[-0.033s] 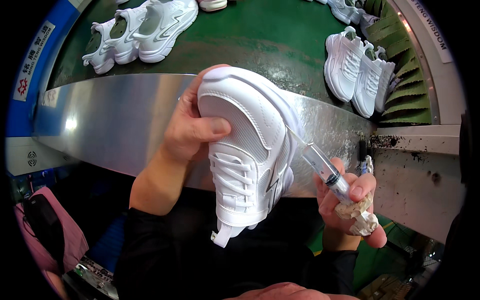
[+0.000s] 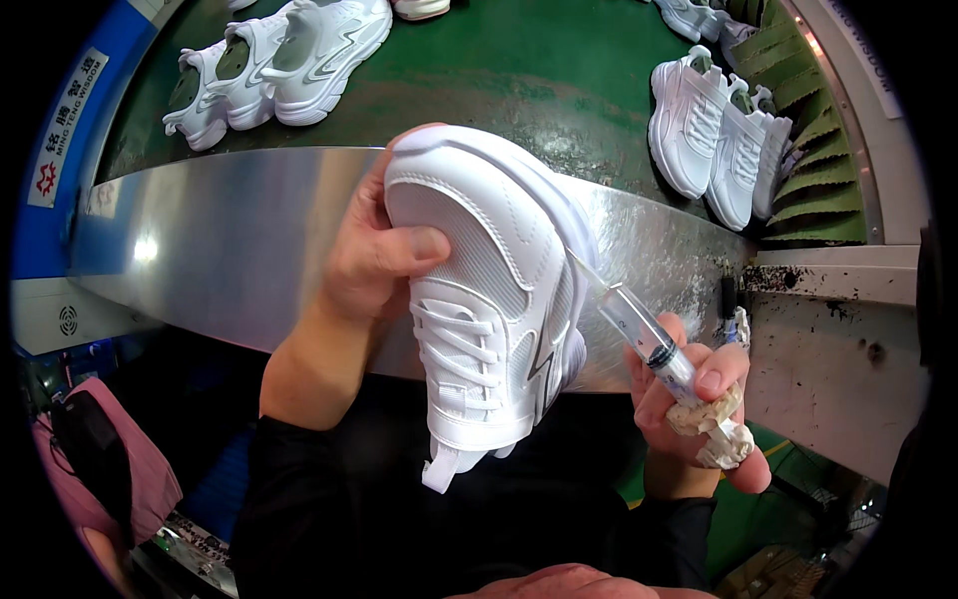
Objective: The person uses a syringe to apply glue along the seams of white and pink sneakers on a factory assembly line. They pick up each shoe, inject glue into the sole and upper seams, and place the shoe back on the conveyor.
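A white lace-up sneaker (image 2: 479, 260) is held toe up in my left hand (image 2: 374, 255), the thumb lying across the mesh toe and the other fingers hidden behind the shoe. My right hand (image 2: 689, 399) grips a clear plastic syringe (image 2: 639, 329) with a black plunger seal. Its thin tip meets the seam between the upper and the thick white sole on the shoe's right side. Whether liquid is coming out is too small to tell. Crumpled, stained whitish wrapping (image 2: 714, 424) covers the syringe's rear end and part of my fingers.
Beneath the shoe runs a metal ledge (image 2: 220, 240), bordering a green conveyor belt (image 2: 499, 70). Several white sneakers (image 2: 324, 60) stand at far left; more sneakers (image 2: 689, 130) stand at right beside green hanging flaps (image 2: 818, 150). A dark pen-like object (image 2: 727, 299) is near the ledge's right end.
The sneaker and my left hand have shifted slightly left and up. The syringe has moved a little left with its tip still at the seam.
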Demonstrator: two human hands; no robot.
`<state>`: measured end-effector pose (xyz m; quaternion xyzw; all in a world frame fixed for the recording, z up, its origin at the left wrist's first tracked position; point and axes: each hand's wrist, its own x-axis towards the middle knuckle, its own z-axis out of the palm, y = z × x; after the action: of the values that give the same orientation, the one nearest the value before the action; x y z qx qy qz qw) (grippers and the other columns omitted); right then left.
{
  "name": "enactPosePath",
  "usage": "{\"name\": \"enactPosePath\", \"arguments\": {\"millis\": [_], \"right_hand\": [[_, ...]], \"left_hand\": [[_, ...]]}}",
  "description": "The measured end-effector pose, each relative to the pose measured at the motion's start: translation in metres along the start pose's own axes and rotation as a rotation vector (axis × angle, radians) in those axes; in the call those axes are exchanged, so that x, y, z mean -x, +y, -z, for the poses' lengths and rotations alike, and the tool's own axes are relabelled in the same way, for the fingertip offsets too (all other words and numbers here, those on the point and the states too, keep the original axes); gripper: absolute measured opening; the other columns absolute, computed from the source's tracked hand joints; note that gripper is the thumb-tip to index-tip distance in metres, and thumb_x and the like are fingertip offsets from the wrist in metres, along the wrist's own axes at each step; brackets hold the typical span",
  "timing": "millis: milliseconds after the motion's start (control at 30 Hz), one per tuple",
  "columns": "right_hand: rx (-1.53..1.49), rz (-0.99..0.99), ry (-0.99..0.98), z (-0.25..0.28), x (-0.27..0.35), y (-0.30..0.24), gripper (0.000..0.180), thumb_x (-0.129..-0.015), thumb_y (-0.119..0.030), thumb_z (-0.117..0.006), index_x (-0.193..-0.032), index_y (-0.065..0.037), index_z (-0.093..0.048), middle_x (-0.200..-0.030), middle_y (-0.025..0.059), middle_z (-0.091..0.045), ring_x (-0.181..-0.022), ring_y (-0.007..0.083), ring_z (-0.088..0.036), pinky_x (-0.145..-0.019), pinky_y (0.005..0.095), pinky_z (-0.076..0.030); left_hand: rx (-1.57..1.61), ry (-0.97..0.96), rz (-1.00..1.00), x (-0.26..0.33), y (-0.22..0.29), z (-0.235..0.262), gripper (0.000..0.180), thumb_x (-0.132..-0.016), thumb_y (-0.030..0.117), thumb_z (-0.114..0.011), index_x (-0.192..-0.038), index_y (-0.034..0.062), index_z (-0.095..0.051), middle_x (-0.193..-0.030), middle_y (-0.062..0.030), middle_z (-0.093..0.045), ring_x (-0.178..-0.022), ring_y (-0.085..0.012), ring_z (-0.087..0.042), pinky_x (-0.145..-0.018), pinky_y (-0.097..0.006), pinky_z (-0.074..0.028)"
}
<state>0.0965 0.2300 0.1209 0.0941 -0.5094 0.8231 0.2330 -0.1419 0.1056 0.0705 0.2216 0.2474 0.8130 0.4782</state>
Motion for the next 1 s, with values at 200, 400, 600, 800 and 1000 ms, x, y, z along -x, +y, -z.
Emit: {"name": "enactPosePath", "arguments": {"millis": [200,400,600,800,1000], "right_hand": [[-0.061,-0.053,0.048,0.006,0.007,0.009,0.074,-0.067,-0.063,-0.07,-0.114,-0.01,-0.05,-0.083,0.0156,-0.061,-0.101,0.026,-0.044,-0.094,0.0371,-0.03],[-0.088,-0.038,0.043,0.014,0.02,0.015,0.078,-0.068,-0.062,-0.07,-0.116,-0.005,-0.049,-0.091,0.0154,-0.055,-0.095,0.0219,-0.048,-0.083,0.0294,-0.037],[-0.108,0.004,0.043,0.019,0.033,0.026,0.084,-0.068,-0.063,-0.069,-0.117,0.002,-0.048,-0.096,0.0155,-0.05,-0.085,0.0194,-0.052,-0.071,0.0242,-0.044],[-0.128,-0.05,0.106,0.015,0.051,0.027,0.086,-0.065,-0.064,-0.071,-0.115,0.003,-0.05,-0.094,0.0159,-0.052,-0.085,0.0195,-0.05,-0.068,0.0239,-0.045],[-0.117,-0.064,0.168,0.008,0.075,0.032,0.086,-0.062,-0.066,-0.072,-0.112,0.002,-0.055,-0.088,0.0154,-0.059,-0.083,0.0191,-0.047,-0.067,0.0242,-0.042]], "left_hand": [[0.023,0.068,0.056,0.0,0.0,0.002,0.057,-0.068,0.007,-0.067,-0.121,0.0005,-0.049,-0.109,-0.0128,-0.061,-0.098,-0.0239,-0.061,-0.086,-0.035,-0.049],[0.053,0.069,0.051,-0.004,-0.002,0.01,0.045,-0.074,0.008,-0.061,-0.117,-0.001,-0.052,-0.107,-0.0155,-0.062,-0.096,-0.0249,-0.063,-0.085,-0.036,-0.052],[0.07,-0.041,0.096,-0.011,0.003,0.017,0.04,-0.08,0.014,-0.058,-0.116,-0.0029,-0.052,-0.105,-0.0167,-0.063,-0.092,-0.0253,-0.065,-0.082,-0.036,-0.053],[0.112,0.003,0.104,-0.015,0.001,0.02,0.04,-0.082,0.018,-0.058,-0.112,-0.007,-0.054,-0.103,-0.0184,-0.064,-0.091,-0.0268,-0.064,-0.083,-0.037,-0.052],[0.118,0.109,0.107,-0.017,-0.006,0.035,0.036,-0.085,0.02,-0.056,-0.111,-0.0056,-0.056,-0.106,-0.0189,-0.063,-0.092,-0.0276,-0.064,-0.083,-0.039,-0.052]]}}
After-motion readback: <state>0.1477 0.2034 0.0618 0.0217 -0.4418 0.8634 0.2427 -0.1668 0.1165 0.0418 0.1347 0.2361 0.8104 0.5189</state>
